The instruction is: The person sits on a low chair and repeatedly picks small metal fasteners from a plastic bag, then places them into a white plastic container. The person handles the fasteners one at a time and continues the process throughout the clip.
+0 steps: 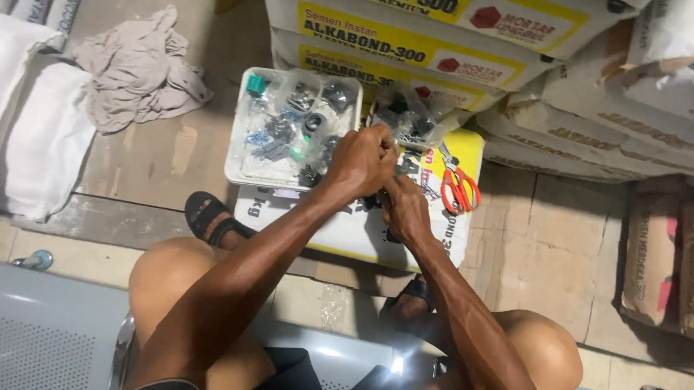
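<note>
In the head view, both arms reach forward from the lower frame to the centre. The left hand point(363, 160) is curled, fingers pressed together around a small part too hidden to name; the right hand point(404, 208) sits just below it, fingers bent, its grip unclear. Just left of the hands, a white tray point(239, 137) holds bagged small hardware point(285, 127). Red-handled scissors point(457, 188) lie at the right on a sack point(348, 230).

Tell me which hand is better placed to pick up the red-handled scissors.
The right hand, probably. The scissors lie on the white-and-yellow sack just beside it, with nothing between. The left hand is farther off, toward the tray of small parts, and would have to cross over the right.
</note>
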